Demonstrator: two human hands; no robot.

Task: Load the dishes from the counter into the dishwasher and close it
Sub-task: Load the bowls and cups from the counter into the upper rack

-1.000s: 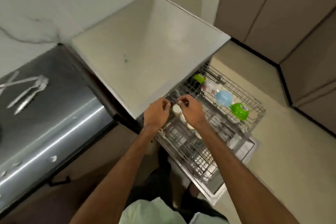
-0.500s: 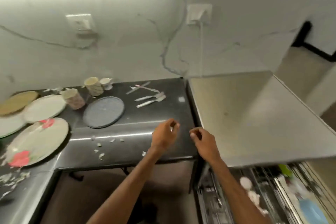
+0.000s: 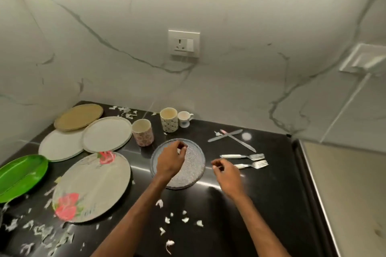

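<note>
On the black surface [image 3: 271, 194] the left hand [image 3: 170, 158] hovers over the grey speckled plate [image 3: 195, 166], fingers loosely curled and holding nothing; whether the fingertips touch the plate cannot be told. The right hand [image 3: 226, 171] is just right of that plate, fingers also loosely curled with nothing in them, its knuckles covering the handle end of the nearer fork [image 3: 253, 165]. A second fork [image 3: 242, 156] lies just behind, and two crossed knives [image 3: 228, 135] lie farther back. Behind the grey plate stand a floral cup [image 3: 143, 132], a patterned cup [image 3: 169, 120] and a small white mug [image 3: 184, 119]. To the left lie a large floral plate [image 3: 92, 188], two white plates [image 3: 106, 133], a tan plate [image 3: 78, 117] and a green tray [image 3: 20, 173]. White scraps [image 3: 184, 219] are scattered along the near edge.
</note>
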